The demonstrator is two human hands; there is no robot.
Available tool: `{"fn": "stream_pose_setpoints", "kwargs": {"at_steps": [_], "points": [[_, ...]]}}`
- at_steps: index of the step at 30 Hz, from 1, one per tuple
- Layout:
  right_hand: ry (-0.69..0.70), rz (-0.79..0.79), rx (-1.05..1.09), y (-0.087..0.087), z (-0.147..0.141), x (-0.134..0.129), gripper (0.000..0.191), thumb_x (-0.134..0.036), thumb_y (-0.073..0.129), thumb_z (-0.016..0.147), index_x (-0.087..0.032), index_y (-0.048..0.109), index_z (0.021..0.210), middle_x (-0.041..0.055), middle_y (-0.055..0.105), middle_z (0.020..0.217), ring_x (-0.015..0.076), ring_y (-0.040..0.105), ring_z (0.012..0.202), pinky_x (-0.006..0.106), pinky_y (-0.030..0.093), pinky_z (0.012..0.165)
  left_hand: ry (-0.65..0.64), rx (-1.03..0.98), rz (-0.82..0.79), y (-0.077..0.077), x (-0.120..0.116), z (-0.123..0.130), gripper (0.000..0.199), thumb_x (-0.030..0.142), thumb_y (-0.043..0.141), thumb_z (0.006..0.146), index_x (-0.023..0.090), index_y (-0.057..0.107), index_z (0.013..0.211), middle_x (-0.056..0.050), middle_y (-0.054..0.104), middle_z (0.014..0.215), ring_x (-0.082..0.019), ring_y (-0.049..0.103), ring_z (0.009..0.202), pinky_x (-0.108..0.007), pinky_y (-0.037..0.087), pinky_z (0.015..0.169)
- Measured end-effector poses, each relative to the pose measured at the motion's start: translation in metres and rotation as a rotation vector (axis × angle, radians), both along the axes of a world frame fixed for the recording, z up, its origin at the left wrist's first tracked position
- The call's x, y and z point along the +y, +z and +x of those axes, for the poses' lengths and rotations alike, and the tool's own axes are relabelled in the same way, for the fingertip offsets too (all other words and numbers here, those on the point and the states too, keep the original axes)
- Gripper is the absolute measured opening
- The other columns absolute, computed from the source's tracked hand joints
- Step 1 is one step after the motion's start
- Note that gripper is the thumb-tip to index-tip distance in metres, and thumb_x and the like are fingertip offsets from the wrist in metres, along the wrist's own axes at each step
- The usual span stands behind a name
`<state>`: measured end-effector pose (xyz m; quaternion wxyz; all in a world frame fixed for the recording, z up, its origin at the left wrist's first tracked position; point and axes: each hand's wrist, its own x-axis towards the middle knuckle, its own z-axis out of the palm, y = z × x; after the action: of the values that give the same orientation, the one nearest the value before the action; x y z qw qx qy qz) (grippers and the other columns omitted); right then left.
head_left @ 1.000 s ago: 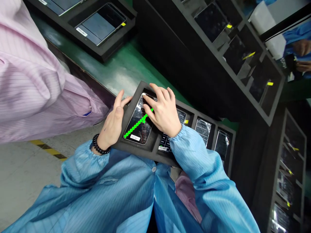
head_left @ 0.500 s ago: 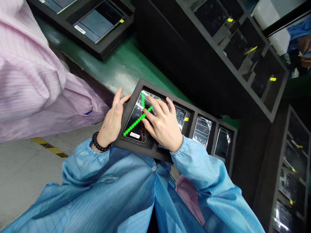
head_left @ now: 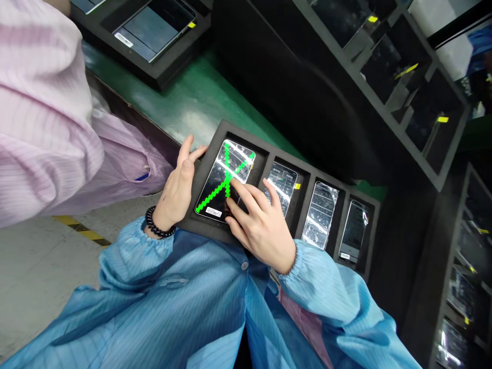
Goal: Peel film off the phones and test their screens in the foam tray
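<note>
A dark foam tray with several compartments lies in front of my body, each visible compartment holding a phone. The leftmost phone shows thick green jagged lines that cross on its screen, and a small white label near its lower edge. My right hand is over the lower right of that phone, fingers spread, a fingertip at the green line. My left hand rests against the tray's left edge, fingers apart, with a black coiled band at the wrist. Another phone is partly covered by my right hand.
A person in a pink striped garment stands at the left. Another foam tray with phones sits on the green surface. Larger trays with phones and yellow tabs stand at the right.
My right hand has moved down along the leftmost phone, uncovering its upper right part. More of the green lines now shows. My left hand has hardly moved.
</note>
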<state>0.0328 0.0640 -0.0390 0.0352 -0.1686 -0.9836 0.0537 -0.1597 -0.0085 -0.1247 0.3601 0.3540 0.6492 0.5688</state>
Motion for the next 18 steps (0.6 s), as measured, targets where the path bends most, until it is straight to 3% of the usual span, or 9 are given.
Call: {"fn": "stream_pose_setpoints", "kwargs": {"at_steps": [6, 13, 18], "points": [[0.014, -0.037, -0.010, 0.006, 0.010, -0.013, 0.031, -0.030, 0.051, 0.102, -0.013, 0.072, 0.117, 0.0156, 0.059, 0.148, 0.0275, 0.058, 0.126, 0.057, 0.039, 0.118, -0.003, 0.000, 0.012, 0.000, 0.000, -0.001, 0.062, 0.063, 0.029, 0.101, 0.037, 0.032, 0.158, -0.001, 0.050, 0.156, -0.024, 0.044, 0.148, -0.046, 0.028, 0.130], [0.041, -0.089, -0.013, 0.011, 0.013, -0.019, 0.028, -0.029, 0.052, 0.102, -0.016, 0.077, 0.097, 0.0096, 0.061, 0.148, 0.0253, 0.058, 0.128, 0.056, 0.041, 0.118, -0.008, -0.011, 0.008, -0.002, 0.000, -0.002, 0.066, 0.063, 0.028, 0.101, 0.035, 0.024, 0.161, -0.003, 0.051, 0.156, -0.026, 0.045, 0.147, -0.051, 0.025, 0.131], [0.040, -0.119, -0.022, 0.009, 0.014, -0.019, 0.027, -0.029, 0.054, 0.101, -0.017, 0.076, 0.092, 0.0093, 0.060, 0.149, 0.0253, 0.058, 0.129, 0.056, 0.041, 0.119, 0.006, 0.012, 0.003, -0.001, 0.001, -0.002, 0.067, 0.065, 0.028, 0.101, 0.034, 0.027, 0.160, -0.005, 0.052, 0.155, -0.026, 0.043, 0.149, -0.048, 0.024, 0.131]]}}
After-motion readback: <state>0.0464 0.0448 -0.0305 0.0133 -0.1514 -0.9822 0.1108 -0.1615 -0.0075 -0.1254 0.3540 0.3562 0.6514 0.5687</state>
